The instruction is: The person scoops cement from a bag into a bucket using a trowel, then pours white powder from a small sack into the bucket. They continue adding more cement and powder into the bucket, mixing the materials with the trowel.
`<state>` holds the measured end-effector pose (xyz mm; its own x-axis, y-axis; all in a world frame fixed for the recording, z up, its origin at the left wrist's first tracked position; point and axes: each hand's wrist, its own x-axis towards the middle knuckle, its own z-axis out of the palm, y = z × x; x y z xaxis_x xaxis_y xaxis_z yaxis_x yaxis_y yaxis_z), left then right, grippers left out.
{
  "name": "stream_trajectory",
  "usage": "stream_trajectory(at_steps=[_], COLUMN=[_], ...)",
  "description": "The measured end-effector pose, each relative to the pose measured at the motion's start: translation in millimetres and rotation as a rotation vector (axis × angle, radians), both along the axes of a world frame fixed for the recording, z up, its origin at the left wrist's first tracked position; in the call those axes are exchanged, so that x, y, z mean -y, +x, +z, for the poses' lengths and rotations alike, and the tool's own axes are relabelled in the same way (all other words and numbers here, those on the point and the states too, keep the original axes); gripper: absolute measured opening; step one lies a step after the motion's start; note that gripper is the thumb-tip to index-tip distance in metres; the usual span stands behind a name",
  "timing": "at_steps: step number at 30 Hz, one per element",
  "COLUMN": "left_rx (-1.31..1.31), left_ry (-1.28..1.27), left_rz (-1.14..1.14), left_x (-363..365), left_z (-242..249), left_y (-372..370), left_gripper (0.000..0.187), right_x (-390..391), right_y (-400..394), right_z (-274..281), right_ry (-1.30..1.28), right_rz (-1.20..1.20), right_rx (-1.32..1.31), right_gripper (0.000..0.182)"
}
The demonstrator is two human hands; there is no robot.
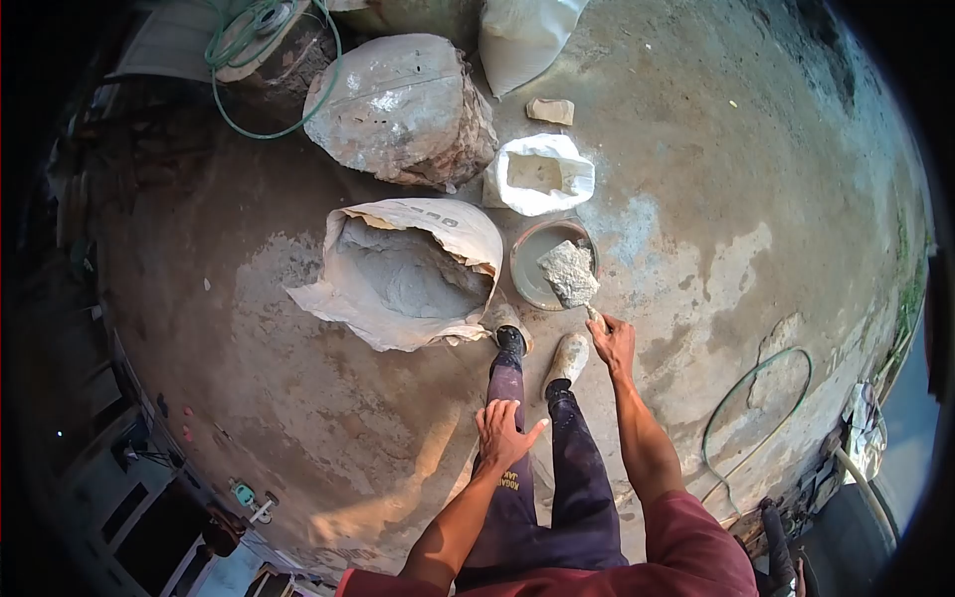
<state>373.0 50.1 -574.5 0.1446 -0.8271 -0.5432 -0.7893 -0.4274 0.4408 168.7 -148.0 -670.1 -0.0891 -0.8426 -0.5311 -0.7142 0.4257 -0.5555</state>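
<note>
My right hand [614, 344] is closed around the handle of a trowel [592, 311]. Heaped on its blade is pale grey powder [569, 272], which hides most of the metal. The loaded blade is over a round basin [529, 247], covering its right part. My left hand [505, 435] rests at my left knee with its fingers spread and nothing in them. A large open sack [468, 231] of grey powder [398, 274] stands left of the basin, its edges rolled outward. Just beyond the basin is a smaller white sack [569, 198], also open, with pale material inside.
A big rock-like block [393, 109] lies beyond the large sack, with a green hose [216, 90] looped at its left. A full white sack [522, 45] and a small block [550, 110] are at the back. Another hose loop [708, 428] lies on the concrete floor at right.
</note>
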Motion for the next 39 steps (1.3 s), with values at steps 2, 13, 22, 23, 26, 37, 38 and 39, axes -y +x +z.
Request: stream_trajectory(at_steps=[2, 13, 22, 23, 26, 37, 38, 39], left_rx=[-0.005, -0.025, -0.044, -0.046, -0.051, -0.039, -0.04, -0.04], left_ry=[0.018, 0.099, 0.127, 0.132, 0.147, 0.114, 0.115, 0.121], left_rz=[-0.016, -0.027, -0.035, -0.036, -0.035, -0.049, -0.055, -0.055], left_x=[-1.3, -4.8, -2.3, -2.9, 2.1, 9.8, 10.3, 10.7], left_z=[-3.6, -8.1, -11.5, -10.8, -8.9, -8.0, -8.3, -8.5], left_y=[4.2, 15.0, 20.9, 21.1, 21.4, 21.4, 21.6, 21.5], left_gripper=[0.074, 0.071, 0.072, 0.072, 0.071, 0.068, 0.068, 0.068], right_x=[-11.0, -7.1, -0.5, -0.7, -0.3, 4.7, 6.4, 9.9], right_y=[6.3, 50.4, 44.9, 44.0, 41.0, 46.2, 44.3, 41.5], right_z=[-34.5, -98.5, -102.0, -103.0, -110.1, -100.2, -99.8, -99.8], right_ry=[-0.046, 0.243, 0.281, 0.285, 0.246, 0.291, 0.292, 0.325], right_rz=[-0.061, -0.249, -0.27, -0.271, -0.239, -0.235, -0.241, -0.215], right_rx=[0.034, -0.139, -0.149, -0.151, -0.158, -0.168, -0.169, -0.159], right_gripper=[0.04, 0.039, 0.04, 0.04, 0.044, 0.043, 0.043, 0.044])
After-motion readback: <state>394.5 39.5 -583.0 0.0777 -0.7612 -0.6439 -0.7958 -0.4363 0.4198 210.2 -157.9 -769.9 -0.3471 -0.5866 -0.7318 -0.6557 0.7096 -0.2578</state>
